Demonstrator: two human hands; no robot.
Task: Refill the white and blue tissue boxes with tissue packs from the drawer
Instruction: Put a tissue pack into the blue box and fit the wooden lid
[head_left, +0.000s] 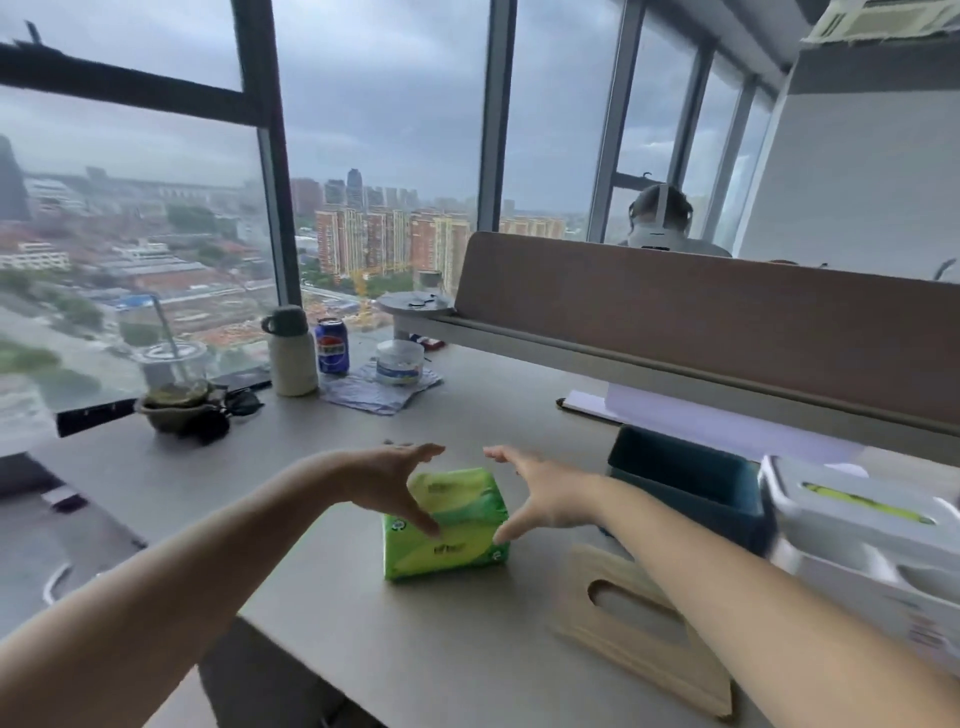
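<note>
A green tissue pack (447, 522) is lying on the grey counter (467, 639), close to its near edge and roughly midway along it. Both hands are reaching over the pack with fingers spread wide. The left hand (387, 486) is hovering over the pack's left end, its thumb touching or nearly touching the top of the wrapper. The right hand (543, 499) is arching over the pack's right end, thumb resting at the upper right corner of the wrapper; whether either hand is actually gripping cannot be told.

Just right of the pack, a blue tissue box (685, 480) is standing open and lidless. A wooden lid (639, 629) with an oval slot is lying flat on the counter in front of it, partly under the right forearm. The white tissue box (862, 545) is sitting at the counter's right edge, touching or just beside the blue one, with green showing through its top slot.

Along the counter's far left edge, by the window, are standing a plastic cup (169, 374) with a straw, a cream bottle (292, 351), a Pepsi can (332, 345) and a small round tub (400, 362) on a cloth (382, 387).
</note>
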